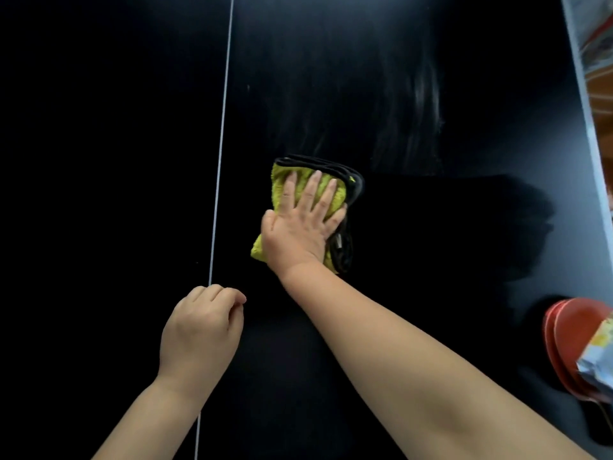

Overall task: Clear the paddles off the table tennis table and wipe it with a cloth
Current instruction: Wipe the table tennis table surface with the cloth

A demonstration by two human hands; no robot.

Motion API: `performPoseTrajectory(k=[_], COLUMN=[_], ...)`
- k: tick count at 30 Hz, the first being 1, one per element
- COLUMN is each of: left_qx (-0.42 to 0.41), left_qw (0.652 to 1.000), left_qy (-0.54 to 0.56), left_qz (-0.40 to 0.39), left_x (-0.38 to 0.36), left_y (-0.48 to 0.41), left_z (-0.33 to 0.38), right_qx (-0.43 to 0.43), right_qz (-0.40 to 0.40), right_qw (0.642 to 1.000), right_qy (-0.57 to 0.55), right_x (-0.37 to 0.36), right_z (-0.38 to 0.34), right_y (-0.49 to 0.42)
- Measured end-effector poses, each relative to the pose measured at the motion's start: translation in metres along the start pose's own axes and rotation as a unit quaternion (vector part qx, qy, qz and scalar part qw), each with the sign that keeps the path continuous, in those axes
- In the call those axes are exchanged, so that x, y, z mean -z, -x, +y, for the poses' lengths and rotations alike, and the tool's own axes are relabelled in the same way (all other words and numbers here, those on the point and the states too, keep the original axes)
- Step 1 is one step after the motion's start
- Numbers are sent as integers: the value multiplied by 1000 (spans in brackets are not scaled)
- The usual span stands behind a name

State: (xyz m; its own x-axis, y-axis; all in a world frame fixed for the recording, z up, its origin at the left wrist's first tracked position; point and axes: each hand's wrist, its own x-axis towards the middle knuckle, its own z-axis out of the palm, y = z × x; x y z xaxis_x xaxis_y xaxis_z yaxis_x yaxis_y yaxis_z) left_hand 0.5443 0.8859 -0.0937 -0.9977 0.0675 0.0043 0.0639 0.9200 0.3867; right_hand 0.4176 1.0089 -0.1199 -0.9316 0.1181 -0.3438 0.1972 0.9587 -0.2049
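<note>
My right hand point(300, 224) lies flat with spread, straight fingers on a folded yellow cloth with black edging point(331, 190), pressing it onto the dark table tennis table point(99, 144). My left hand point(200, 330) rests on the table near the white centre line point(220, 134), its fingers loosely curled and holding nothing. Red paddles point(564, 346) are stacked at the right edge of view, partly covered by a printed packet.
A pale streaky wipe mark point(421, 104) shows on the table beyond the cloth. The table's light right edge point(583, 84) runs along the upper right, with floor and clutter past it. A silvery printed packet point(598, 356) overlaps the paddles.
</note>
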Motion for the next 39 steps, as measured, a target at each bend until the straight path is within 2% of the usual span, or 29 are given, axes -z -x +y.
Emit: performPoseTrajectory(k=[4,8,11,16,20,25,33,39], left_qx=[6,-2,-3,-8,1,-27,-75,-96], left_qw=[1000,1000,1000,1000,1000,999,996,994], left_qy=[-11,-21,-15,-8,9,27,43,51], left_qz=[1,0,6,18,26,31,35,33], left_x=[3,0,-6,-23,-46,-79,-116,-112], left_y=[-4,-13,-25,-54,-75,-104,-140,-138], left_z=[-19,-21,-12,27,75,140,217,224], right_qx=[136,309,336,227,151,42,-153,-309], right_qz=[-34,-45,-25,23,38,64,74,102], right_qw=[990,945,934,972,987,997,985,944], right_qy=[24,100,120,60,47,30,-1,-58], right_x=[-5,5,18,45,76,108,152,150], right_z=[-47,-49,-25,47,134,253,419,445], right_y=[-10,-52,-82,-108,-125,-142,-142,-117])
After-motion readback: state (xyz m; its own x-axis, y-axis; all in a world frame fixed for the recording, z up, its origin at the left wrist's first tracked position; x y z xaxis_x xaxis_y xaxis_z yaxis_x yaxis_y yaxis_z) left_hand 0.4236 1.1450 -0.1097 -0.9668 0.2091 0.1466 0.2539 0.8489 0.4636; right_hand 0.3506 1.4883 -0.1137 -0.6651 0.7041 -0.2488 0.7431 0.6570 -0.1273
